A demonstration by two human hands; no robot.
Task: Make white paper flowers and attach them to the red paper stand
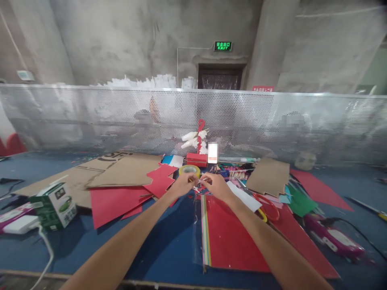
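My left hand (182,184) and my right hand (215,185) meet above the blue table (169,241), fingertips pinched together on a small red and white paper piece (198,183). Both hands are closed on it. Just behind them lies a yellow tape roll (189,170). Below my right wrist sits a stack of coloured paper sheets (229,237) with a red sheet on top. Red paper cut-outs (121,199) lie under my left forearm side.
Cardboard sheets (121,171) lie at the left and another (269,175) at the right. A green and white box (56,205) stands at the far left. Red-handled scissors (267,207), a purple glue gun (332,237) and a perforated metal screen (272,121) are around.
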